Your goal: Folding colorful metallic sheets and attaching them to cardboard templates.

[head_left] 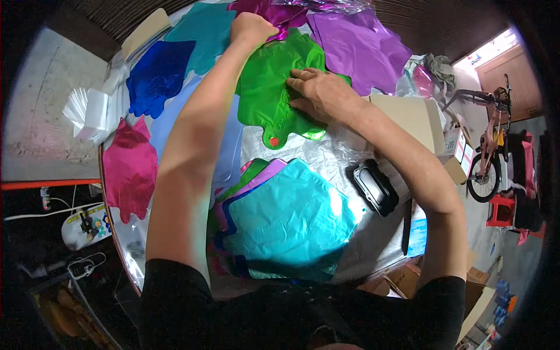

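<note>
A foil pile (286,221) lay toward the near edge of the table (341,154) — a container (385,192) sat just to its right. Behind the pile, a middle foil sheet (259,102) lay under the right hand (329,96). The left hand (252,30) was at a far foil sheet (262,8) by the far edge. One side sheet (131,169) lay along the left edge. A carton (415,116) stood toward the right edge — beyond it, a bicycle (491,137) was on the floor (466,216).

Pinkish bicycle (487,144) at right, red stool (500,211) near it; stickered white board (74,233) at left.
</note>
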`<state>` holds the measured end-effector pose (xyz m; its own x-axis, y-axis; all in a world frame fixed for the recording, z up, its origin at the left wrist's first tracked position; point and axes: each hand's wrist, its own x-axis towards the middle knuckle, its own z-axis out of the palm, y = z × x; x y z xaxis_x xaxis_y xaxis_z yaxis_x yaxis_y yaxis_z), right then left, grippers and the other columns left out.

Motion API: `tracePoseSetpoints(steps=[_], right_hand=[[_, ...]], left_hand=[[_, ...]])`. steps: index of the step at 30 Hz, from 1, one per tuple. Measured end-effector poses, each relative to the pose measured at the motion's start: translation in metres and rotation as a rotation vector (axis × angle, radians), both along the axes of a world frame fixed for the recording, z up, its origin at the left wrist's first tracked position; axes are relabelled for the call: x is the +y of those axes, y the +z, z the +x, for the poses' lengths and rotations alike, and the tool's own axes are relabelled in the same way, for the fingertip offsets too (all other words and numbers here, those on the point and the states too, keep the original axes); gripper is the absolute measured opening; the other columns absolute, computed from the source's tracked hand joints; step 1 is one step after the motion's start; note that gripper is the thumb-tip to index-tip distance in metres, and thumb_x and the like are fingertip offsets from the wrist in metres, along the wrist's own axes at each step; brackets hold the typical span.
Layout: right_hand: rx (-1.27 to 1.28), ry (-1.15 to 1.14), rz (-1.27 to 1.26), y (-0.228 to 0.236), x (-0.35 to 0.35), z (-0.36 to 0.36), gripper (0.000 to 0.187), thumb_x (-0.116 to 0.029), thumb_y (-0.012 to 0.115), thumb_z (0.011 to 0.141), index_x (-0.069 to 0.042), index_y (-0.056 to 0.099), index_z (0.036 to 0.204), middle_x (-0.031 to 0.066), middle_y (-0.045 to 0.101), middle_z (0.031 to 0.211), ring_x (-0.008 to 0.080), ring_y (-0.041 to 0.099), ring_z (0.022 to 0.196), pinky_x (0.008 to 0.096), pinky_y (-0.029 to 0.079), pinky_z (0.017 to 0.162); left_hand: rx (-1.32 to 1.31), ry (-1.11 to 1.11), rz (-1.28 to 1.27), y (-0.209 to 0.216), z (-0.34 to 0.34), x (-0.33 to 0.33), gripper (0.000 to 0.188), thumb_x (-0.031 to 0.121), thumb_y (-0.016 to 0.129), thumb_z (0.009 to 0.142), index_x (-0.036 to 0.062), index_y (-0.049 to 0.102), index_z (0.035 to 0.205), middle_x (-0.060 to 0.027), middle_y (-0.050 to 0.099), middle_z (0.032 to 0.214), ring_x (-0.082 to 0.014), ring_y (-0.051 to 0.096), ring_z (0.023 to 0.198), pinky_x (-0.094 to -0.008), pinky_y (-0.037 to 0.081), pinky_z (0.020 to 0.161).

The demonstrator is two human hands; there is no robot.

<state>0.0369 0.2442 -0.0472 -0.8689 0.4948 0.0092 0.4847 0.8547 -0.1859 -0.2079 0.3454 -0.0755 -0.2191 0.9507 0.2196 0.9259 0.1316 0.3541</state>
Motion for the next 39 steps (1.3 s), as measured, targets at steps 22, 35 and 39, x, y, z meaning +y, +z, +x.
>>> tracePoseSetpoints(steps=[22,35,39], right_hand=[[0.023,-0.183,0.557,-0.028,0.107,-0.057,0.044,-0.015,0.047,0.096,-0.014,0.052,0.14,0.0112,0.055,0.144,0.0324,0.049,0.136,0.0491,0.037,0.113],[0.083,-0.233,0.479,-0.058,0.145,-0.097,0.064,-0.067,0.044,0.096,-0.017,0.062,0.132,0.0186,0.059,0.137,0.037,0.056,0.126,0.056,0.038,0.107],[0.035,-0.227,0.263,-0.051,0.15,-0.102,0.068,-0.072,0.049,0.091,-0.021,0.06,0.135,0.0188,0.056,0.141,0.0374,0.054,0.129,0.0605,0.037,0.108]], left_hand=[[-1.045,0.285,-0.038,-0.011,-0.021,0.009,0.022,0.018,0.08,0.079,0.0031,0.079,0.095,-0.0072,0.077,0.094,-0.0167,0.07,0.075,-0.0333,0.056,0.072],[-0.043,-0.231,0.383,0.044,-0.017,0.006,0.015,0.021,0.078,0.079,0.009,0.079,0.089,-0.0078,0.076,0.089,-0.027,0.072,0.083,-0.035,0.057,0.078],[-0.028,-0.027,0.528,0.078,-0.049,0.024,0.008,0.019,0.076,0.075,0.0118,0.08,0.075,-0.0078,0.075,0.075,-0.0216,0.073,0.069,-0.0338,0.057,0.066]])
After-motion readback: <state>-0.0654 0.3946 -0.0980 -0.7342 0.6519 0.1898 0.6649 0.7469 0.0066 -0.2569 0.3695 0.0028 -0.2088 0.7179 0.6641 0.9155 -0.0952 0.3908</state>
